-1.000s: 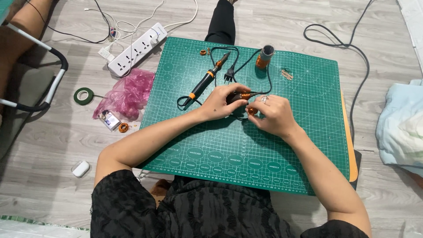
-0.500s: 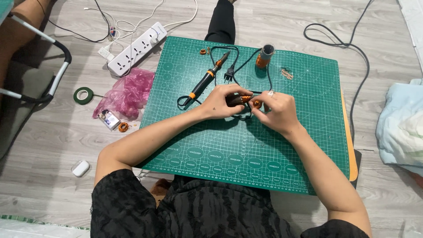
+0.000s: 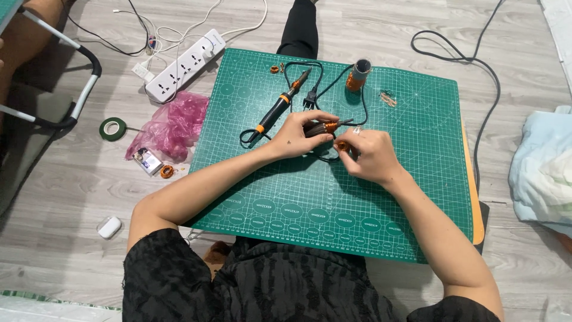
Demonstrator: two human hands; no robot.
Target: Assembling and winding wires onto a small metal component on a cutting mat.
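On the far left of the floor we see a roll of green tape (image 3: 112,129), a crumpled pink plastic bag (image 3: 173,124) beside it, and a white power strip (image 3: 185,56) above them with cables running off. A small white case (image 3: 109,227) lies lower on the wooden floor.

We sit at a green cutting mat (image 3: 411,179) laid on the floor. Our left forearm reaches in from the lower left, elbow bent, and our left hand (image 3: 296,136) rests on the mat with its fingers curled shut around a dark tool with a copper-coloured band (image 3: 322,127), its tip pointing right. Just above that hand lies a black and orange soldering iron (image 3: 279,108), slanting up to the right, its black cord looping around the mat beside it.

Our right arm comes in from the lower right, wrist bent inward. Our right hand (image 3: 370,152) pinches a small copper coil (image 3: 342,145) between thumb and fingertips, its grip closed on it. The coil sits just below and right of the tool's tip, nearly touching it.

Further up the mat stands a spool of copper wire (image 3: 358,75). A pale blue cloth (image 3: 542,170) lies off the mat at the right.
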